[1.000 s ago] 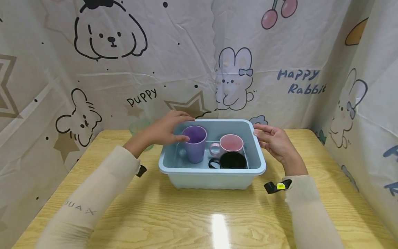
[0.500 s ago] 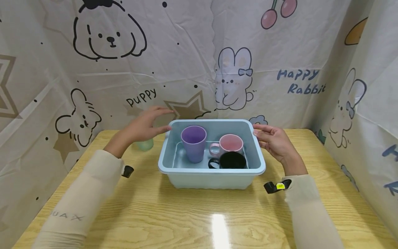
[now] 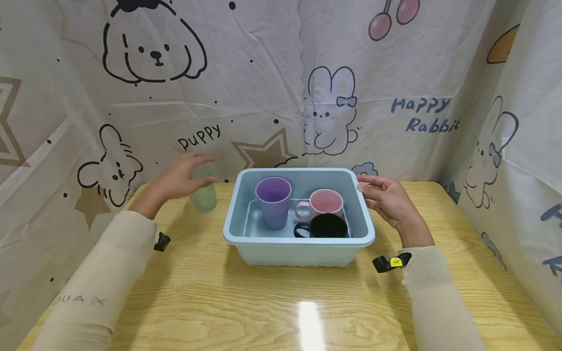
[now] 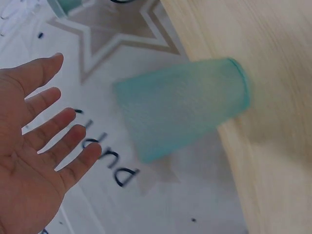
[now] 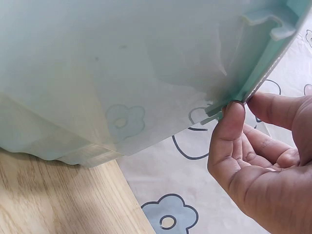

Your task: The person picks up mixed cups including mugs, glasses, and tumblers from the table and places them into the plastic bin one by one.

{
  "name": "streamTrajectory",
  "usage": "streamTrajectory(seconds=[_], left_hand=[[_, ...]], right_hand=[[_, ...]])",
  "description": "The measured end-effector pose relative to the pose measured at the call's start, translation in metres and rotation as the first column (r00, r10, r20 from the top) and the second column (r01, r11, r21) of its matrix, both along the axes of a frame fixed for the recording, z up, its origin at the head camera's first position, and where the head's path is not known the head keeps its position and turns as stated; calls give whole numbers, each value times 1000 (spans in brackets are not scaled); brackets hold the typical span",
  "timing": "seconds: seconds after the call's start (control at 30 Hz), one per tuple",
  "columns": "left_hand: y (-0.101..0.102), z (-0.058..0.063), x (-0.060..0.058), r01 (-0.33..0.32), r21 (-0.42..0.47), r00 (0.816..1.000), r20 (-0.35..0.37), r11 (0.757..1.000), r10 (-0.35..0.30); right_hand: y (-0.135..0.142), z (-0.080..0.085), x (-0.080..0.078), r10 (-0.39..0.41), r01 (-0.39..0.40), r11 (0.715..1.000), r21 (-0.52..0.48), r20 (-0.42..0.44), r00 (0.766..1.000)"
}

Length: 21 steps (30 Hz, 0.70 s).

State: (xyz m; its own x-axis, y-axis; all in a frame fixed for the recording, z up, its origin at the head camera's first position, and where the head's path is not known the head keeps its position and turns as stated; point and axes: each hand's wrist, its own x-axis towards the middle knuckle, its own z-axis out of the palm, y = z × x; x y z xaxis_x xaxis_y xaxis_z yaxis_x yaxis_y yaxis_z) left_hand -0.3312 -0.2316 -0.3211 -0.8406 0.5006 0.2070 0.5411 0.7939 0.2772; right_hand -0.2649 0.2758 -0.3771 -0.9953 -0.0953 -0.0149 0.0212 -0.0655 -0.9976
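A pale blue plastic tub (image 3: 298, 254) stands on the table. Inside it are a purple cup (image 3: 274, 210) at the left, a pink mug (image 3: 327, 202) at the right and a black mug (image 3: 328, 227) in front of the pink one. My left hand (image 3: 177, 178) is left of the tub, beside an upright translucent green cup (image 3: 205, 199). Its fingers are spread and hold nothing; the left wrist view shows a gap between that hand (image 4: 44, 141) and the cup (image 4: 183, 109). At the tub's right side my right hand (image 5: 263, 151) pinches the rim between thumb and finger.
The wooden table (image 3: 246, 307) reaches back to a printed cloth (image 3: 263, 87) hanging behind it. More cloth hangs along the left and right sides. Light reflects off the tabletop in front of the tub.
My left hand has moved left from over the purple cup, out of the tub and across to the green cup. The right hand and the tub have stayed in place.
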Motion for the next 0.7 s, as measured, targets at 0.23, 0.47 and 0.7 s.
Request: streamTrajectory(seconds=[0.23,0.47,0.7], left_hand=[[-11,-7,-7,-83,-28,996,43,996,84],[-16,-13,-11,-139,-109,985,85,984,148],[-19,-22,-17,-133,-114,984,101,984,145]], right_hand=[[1,0,0,0,0,1000,-10,-1,1000],[0,-1,-1,-4,4,1000,-13,-10,1000],[-1,0,0,-9,9,1000,25,-3,1000]])
